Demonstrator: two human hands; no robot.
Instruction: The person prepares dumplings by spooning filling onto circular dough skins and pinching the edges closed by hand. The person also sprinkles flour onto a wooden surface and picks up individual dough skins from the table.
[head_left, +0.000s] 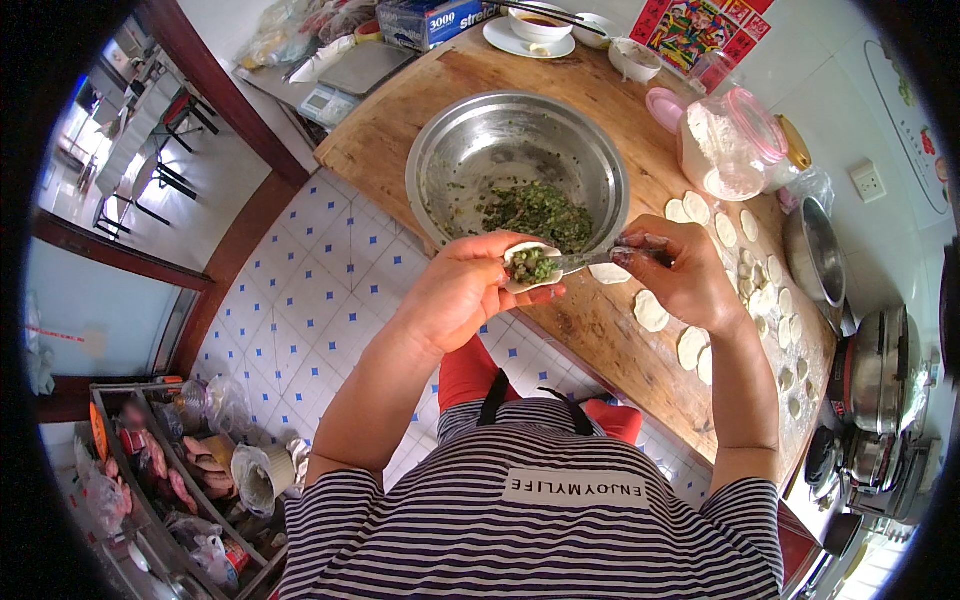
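My left hand (469, 289) holds a round dough wrapper (533, 283) cupped in its fingers, with chopped green filling (531, 266) on it. In my right hand (679, 274) is a narrow spoon or spatula (576, 261), its tip touching that filling. Just beyond both hands stands a large stainless steel bowl (517, 105) with more green filling (536, 214) at its near side. Flat dough wrappers (651, 311) lie on the wooden table near and under my right forearm. Small dough pieces (747, 271) are farther right, among more wrappers.
The wooden table (592, 330) bears a plastic flour jar (724, 142) with a pink lid, a smaller metal bowl (814, 251) and, at the back, a white plate (499, 37) with a bowl of dark sauce. A digital scale (330, 103) stands beyond the left corner. Shelves (202, 495) are at lower left.
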